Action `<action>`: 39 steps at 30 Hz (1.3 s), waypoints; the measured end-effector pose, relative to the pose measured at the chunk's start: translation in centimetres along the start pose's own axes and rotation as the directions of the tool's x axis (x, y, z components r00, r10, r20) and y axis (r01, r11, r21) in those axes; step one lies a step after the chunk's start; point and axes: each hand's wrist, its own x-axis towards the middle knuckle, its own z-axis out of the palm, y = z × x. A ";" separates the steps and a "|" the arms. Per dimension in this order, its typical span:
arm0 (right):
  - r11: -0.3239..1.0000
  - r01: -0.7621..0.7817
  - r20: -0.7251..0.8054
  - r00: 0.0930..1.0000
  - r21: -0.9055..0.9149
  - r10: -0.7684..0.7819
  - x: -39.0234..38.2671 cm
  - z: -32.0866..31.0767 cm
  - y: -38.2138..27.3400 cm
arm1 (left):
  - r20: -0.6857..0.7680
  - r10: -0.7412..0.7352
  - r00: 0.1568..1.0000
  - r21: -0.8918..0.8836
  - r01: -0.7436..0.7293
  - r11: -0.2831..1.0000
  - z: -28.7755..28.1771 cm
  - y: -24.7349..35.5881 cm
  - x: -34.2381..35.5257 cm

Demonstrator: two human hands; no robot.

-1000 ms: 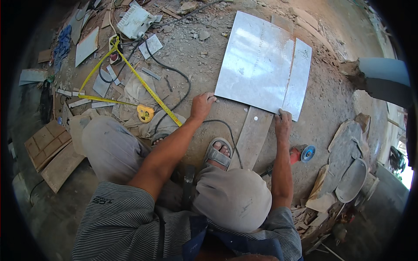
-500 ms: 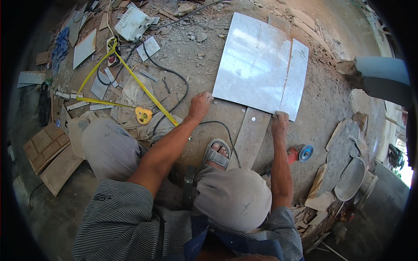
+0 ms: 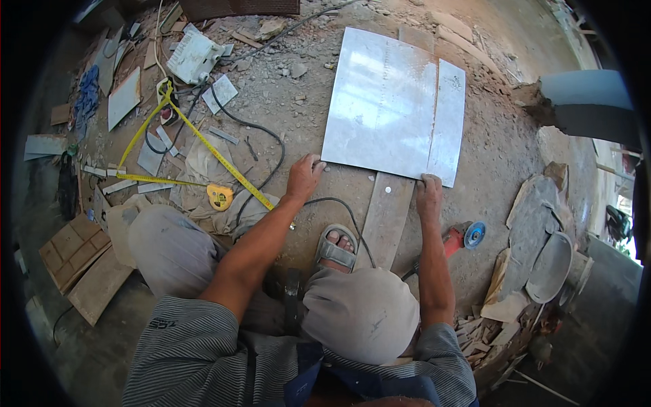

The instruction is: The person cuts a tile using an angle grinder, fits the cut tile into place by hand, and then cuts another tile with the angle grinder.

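A large glossy light-grey tile [image 3: 380, 102] lies across a narrow wooden board [image 3: 388, 224] on the dirt floor. Along its right side runs a lengthwise line, with a narrower tile strip [image 3: 448, 122] beyond it. My left hand [image 3: 305, 178] grips the tile's near left corner, fingers curled at the edge. At the near edge, by the foot of the line, my right hand [image 3: 429, 197] pinches the strip. Whether the strip is fully separate I cannot tell. A red angle grinder [image 3: 454, 241] with a blue disc lies right of my right forearm.
A yellow tape measure [image 3: 220, 197] lies left, its blade pulled out and folded. A black cable [image 3: 271, 129] winds across the rubble. Broken tile pieces [image 3: 125, 98] and a white plastic casing [image 3: 194, 55] sit at far left. A grey oval basin [image 3: 548, 268] rests at right.
The whole view has shifted, so the tile appears slightly further left and lower. Both hands stay at its near edge.
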 end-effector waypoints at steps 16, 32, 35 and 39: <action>-0.001 -0.613 0.612 0.790 0.790 -0.030 -10.5 -15.5 -19.7 | -0.124 -0.123 0.985 0.021 0.127 0.992 0.2 6.1 13.5; 0.850 -0.522 0.041 0.853 0.066 0.521 20.7 3.2 2.5 | -0.075 -0.378 0.923 0.012 0.380 0.925 2.5 3.2 26.7; 0.826 -0.532 0.100 0.847 0.186 0.522 20.6 3.8 2.7 | -0.070 -0.403 0.912 0.003 0.404 0.915 2.4 3.0 27.0; 0.779 -0.570 0.053 0.814 0.260 0.578 20.5 3.9 2.2 | -0.060 -0.429 0.902 0.032 0.431 0.902 2.5 2.8 27.4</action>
